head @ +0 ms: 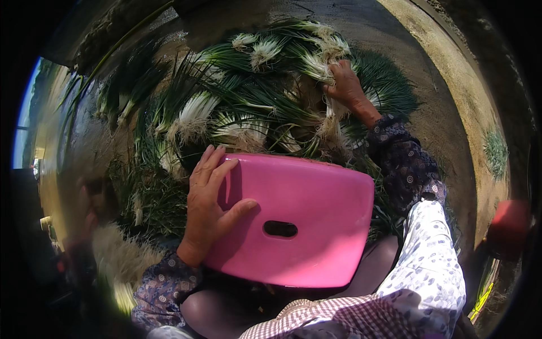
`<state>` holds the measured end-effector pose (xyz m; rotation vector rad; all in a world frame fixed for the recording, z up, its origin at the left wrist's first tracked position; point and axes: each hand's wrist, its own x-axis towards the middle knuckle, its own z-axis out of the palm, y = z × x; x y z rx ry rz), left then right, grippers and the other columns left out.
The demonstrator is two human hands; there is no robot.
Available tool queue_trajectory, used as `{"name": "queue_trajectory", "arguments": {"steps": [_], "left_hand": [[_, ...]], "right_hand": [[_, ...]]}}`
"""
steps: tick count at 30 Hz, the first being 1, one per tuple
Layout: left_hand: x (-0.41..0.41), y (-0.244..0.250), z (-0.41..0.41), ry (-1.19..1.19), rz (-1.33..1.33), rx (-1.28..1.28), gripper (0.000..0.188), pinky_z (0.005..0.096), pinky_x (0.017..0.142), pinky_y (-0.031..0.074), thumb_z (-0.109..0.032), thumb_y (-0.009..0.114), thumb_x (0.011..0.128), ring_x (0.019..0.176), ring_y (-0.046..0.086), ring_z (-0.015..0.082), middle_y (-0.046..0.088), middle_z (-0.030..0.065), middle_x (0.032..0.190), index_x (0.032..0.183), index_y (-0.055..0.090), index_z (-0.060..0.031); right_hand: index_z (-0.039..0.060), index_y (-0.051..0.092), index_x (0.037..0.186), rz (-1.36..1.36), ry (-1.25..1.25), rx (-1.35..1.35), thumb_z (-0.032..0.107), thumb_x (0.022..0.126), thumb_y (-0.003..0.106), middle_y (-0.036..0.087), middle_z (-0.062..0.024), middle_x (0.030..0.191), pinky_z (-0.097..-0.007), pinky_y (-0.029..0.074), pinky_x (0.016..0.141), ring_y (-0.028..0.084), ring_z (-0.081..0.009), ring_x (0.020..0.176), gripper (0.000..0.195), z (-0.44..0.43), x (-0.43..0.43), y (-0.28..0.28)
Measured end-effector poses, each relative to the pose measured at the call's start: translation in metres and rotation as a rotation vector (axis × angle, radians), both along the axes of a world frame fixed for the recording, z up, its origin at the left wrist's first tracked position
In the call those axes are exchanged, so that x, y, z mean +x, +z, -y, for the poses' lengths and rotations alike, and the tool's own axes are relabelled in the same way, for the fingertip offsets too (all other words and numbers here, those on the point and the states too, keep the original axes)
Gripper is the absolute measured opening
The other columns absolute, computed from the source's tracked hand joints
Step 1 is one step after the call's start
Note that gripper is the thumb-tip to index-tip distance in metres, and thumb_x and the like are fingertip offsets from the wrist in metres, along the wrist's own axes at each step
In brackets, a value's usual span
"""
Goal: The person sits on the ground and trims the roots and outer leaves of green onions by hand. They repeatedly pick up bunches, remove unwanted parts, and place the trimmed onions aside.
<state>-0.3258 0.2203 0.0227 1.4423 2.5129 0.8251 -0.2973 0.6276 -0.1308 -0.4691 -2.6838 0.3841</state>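
A pink plastic stool (313, 203) with an oval slot in its seat stands in front of me, between my knees. My left hand (211, 203) rests on the stool's left edge, fingers spread, holding nothing. Beyond the stool, bunches of green onions (266, 53) with white stems and stringy roots lie heaped on the ground. My right hand (345, 82) reaches over the far right of the heap, its fingers closed around the white stems of a green onion bunch (315, 65). More white stems and roots hang below that hand.
Dark green onion leaves (385, 80) fan out at the heap's right. Loose trimmed greens (152, 203) lie left of the stool, near a rooty bunch (125, 254). A blurred red object (508, 229) stands at the far right. A pale concrete strip (461, 84) curves along the right.
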Motion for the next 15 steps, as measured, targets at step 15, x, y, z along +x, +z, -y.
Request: {"name": "queue_trajectory", "arguments": {"steps": [15], "left_hand": [[-0.008,0.012,-0.116,-0.031,1.104,0.276,0.068,0.0316,0.08,0.051,-0.046,0.066,0.083,0.098,0.061,0.0229,0.059,0.0219,0.105,0.12,0.047,0.0086]], "right_hand": [[0.0009,0.053,0.115,-0.05,0.043,0.002,0.012,0.064,0.073,0.046,-0.0201,0.116,-0.04,0.047,0.087,0.053,-0.0379,0.103,0.056,0.052,0.103,0.076]]}}
